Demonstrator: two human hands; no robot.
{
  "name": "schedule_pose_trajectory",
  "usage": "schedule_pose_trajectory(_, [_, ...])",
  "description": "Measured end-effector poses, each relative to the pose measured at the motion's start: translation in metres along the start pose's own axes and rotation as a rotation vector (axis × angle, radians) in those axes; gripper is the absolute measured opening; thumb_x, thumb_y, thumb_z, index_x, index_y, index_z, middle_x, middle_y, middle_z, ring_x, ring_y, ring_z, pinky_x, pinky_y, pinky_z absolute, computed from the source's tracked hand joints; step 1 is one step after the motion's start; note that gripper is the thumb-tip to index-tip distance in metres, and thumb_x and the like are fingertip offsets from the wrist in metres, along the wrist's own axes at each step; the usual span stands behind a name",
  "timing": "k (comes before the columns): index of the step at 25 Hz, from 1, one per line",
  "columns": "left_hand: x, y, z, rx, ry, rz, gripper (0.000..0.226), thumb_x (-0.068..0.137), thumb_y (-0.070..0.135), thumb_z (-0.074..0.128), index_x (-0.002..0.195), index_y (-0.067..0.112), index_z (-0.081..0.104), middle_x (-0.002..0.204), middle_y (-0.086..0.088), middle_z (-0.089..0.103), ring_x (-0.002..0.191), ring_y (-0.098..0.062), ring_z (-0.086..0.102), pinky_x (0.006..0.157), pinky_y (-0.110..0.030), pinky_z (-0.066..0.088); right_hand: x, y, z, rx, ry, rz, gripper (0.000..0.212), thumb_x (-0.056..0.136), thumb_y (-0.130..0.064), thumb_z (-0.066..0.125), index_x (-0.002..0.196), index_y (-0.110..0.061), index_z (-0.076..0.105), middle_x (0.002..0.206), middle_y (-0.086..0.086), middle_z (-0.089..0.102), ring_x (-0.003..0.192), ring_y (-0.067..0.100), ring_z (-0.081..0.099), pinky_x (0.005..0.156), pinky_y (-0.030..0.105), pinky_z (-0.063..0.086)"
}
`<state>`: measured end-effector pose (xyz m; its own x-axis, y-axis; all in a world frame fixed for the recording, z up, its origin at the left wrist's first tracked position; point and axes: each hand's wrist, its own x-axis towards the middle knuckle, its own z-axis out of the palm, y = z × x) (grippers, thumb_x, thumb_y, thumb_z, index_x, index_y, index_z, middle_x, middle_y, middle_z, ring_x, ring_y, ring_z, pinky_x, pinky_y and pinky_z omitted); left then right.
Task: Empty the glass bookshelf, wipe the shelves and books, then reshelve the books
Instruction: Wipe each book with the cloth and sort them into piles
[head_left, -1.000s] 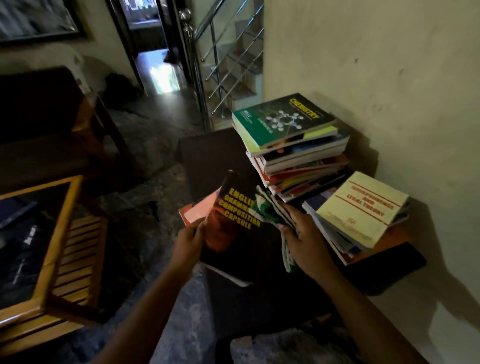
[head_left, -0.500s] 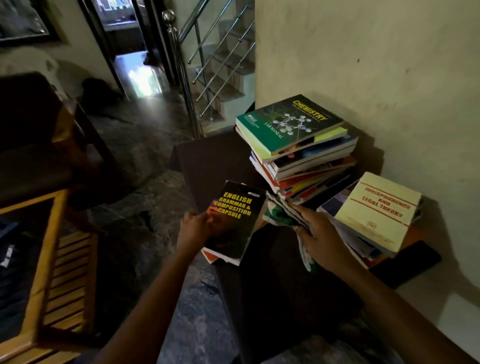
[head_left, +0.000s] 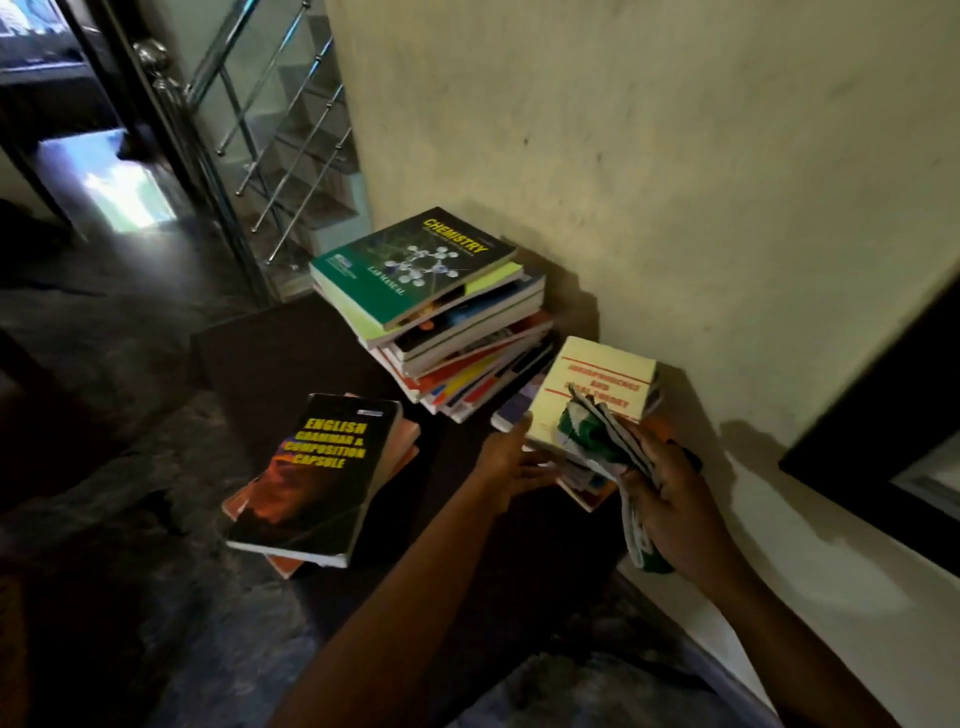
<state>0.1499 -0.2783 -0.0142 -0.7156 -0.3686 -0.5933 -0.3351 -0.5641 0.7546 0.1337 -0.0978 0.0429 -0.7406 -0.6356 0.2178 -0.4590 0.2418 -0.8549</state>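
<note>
Released by the left hand, the black English Grammar & Composition Capsule book now lies flat, cover up, on a small pile whose orange-pink book peeks out beneath it, at the near left of the dark tabletop. That hand has crossed to the right and now reaches the cream Jurisprudence and Legal Theory book. Its fingers are stretched out straight against the book's near left edge and its thumb is raised beside the corner. It grips nothing.

The right hand has come up close to the same book, fingers curled round a bunched green and white cloth. The cloth's upper end overlaps the near part of the cream cover and its tail hangs below the palm.

The cream book tops a low pile of books close to the wall. Just to its left stands a taller, untidy stack, fanned out and leaning, with the green Chemistry lab manual on top. The two piles touch or nearly touch at their bases.

A steel stair railing rises beyond the table, and a dark frame cuts in at the right edge.
</note>
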Motion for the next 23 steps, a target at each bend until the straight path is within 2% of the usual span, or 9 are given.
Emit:
schedule_pose_trajectory(2, [0.011, -0.005, 0.014, -0.071, 0.109, 0.025, 0.026, 0.090, 0.024, 0.063, 0.093, 0.000, 0.056, 0.081, -0.016, 0.061, 0.068, -0.025, 0.062, 0.056, -0.033, 0.058, 0.000, 0.011, -0.019, -0.023, 0.012, 0.001, 0.047, 0.093, 0.001, 0.048, 0.119, -0.036, 0.034, 0.126, -0.015, 0.039, 0.123, 0.004, 0.033, 0.102, 0.018, 0.030])
schedule_pose_trajectory(4, [0.016, -0.016, 0.019, -0.044, 0.206, 0.086, 0.019, 0.090, 0.018, 0.063, 0.087, 0.001, 0.056, 0.084, -0.017, 0.061, 0.069, -0.023, 0.062, 0.055, -0.032, 0.058, 0.001, 0.022, -0.032, -0.053, 0.005, -0.008, 0.046, 0.092, 0.001, 0.049, 0.123, -0.030, 0.035, 0.128, -0.005, 0.038, 0.125, 0.010, 0.033, 0.102, 0.018, 0.029])
schedule_pose_trajectory(7, [0.004, -0.042, 0.016, -0.099, 0.347, 0.195, 0.014, 0.093, 0.017, 0.058, 0.083, 0.008, 0.051, 0.094, -0.017, 0.060, 0.079, -0.024, 0.062, 0.068, -0.036, 0.055, 0.006, 0.032, -0.038, -0.055, -0.032, -0.098, 0.041, 0.092, -0.009, 0.052, 0.124, -0.030, 0.037, 0.124, -0.007, 0.042, 0.123, 0.011, 0.038, 0.102, 0.023, 0.034])
schedule_pose_trajectory(10, [-0.030, -0.078, -0.003, -0.397, 0.466, 0.254, 0.008, 0.096, 0.008, 0.049, 0.089, 0.007, 0.045, 0.091, -0.013, 0.057, 0.076, -0.021, 0.058, 0.057, -0.031, 0.054, 0.012, 0.040, -0.029, -0.027, -0.113, -0.200, 0.041, 0.087, -0.019, 0.046, 0.125, -0.033, 0.038, 0.120, -0.008, 0.046, 0.121, 0.014, 0.043, 0.101, 0.028, 0.037])
schedule_pose_trajectory(12, [-0.055, -0.101, -0.024, -0.518, 0.534, 0.256, 0.006, 0.096, 0.006, 0.046, 0.091, 0.008, 0.045, 0.087, -0.012, 0.058, 0.075, -0.021, 0.058, 0.047, -0.026, 0.054, 0.017, 0.037, -0.012, 0.010, -0.192, -0.253, 0.040, 0.087, -0.020, 0.047, 0.125, -0.031, 0.040, 0.118, -0.005, 0.048, 0.118, 0.013, 0.044, 0.098, 0.028, 0.037])
schedule_pose_trajectory(16, [-0.099, -0.141, -0.060, -0.590, 0.660, 0.227, 0.012, 0.097, 0.008, 0.045, 0.085, 0.010, 0.047, 0.079, -0.011, 0.060, 0.059, -0.016, 0.063, 0.046, -0.026, 0.054, 0.027, 0.032, 0.046, -0.001, -0.369, -0.356, 0.042, 0.087, -0.014, 0.049, 0.128, -0.008, 0.051, 0.119, 0.003, 0.053, 0.114, 0.018, 0.046, 0.098, 0.023, 0.033])
schedule_pose_trajectory(18, [-0.111, -0.158, -0.069, -0.560, 0.744, 0.225, 0.011, 0.096, 0.007, 0.047, 0.086, 0.012, 0.048, 0.074, -0.008, 0.058, 0.050, -0.011, 0.059, 0.045, -0.024, 0.052, 0.037, 0.036, 0.080, -0.050, -0.453, -0.358, 0.042, 0.089, -0.007, 0.050, 0.132, -0.008, 0.049, 0.127, 0.008, 0.054, 0.119, 0.026, 0.046, 0.104, 0.033, 0.035])
schedule_pose_trajectory(19, [-0.114, -0.164, -0.072, -0.532, 0.771, 0.220, 0.011, 0.096, 0.007, 0.047, 0.087, 0.013, 0.050, 0.074, -0.008, 0.058, 0.052, -0.012, 0.059, 0.046, -0.024, 0.051, 0.043, 0.040, 0.095, -0.078, -0.462, -0.348, 0.043, 0.090, -0.005, 0.051, 0.133, -0.011, 0.048, 0.129, 0.009, 0.054, 0.119, 0.029, 0.046, 0.103, 0.039, 0.036])
schedule_pose_trajectory(23, [-0.119, -0.171, -0.077, -0.518, 0.731, 0.169, 0.009, 0.097, 0.010, 0.046, 0.092, 0.012, 0.053, 0.077, -0.009, 0.062, 0.059, -0.015, 0.061, 0.055, -0.029, 0.053, 0.057, 0.075, 0.140, -0.373, -0.522, -0.250, 0.051, 0.094, -0.013, 0.047, 0.142, -0.021, 0.035, 0.142, 0.005, 0.044, 0.122, 0.030, 0.039, 0.100, 0.038, 0.032])
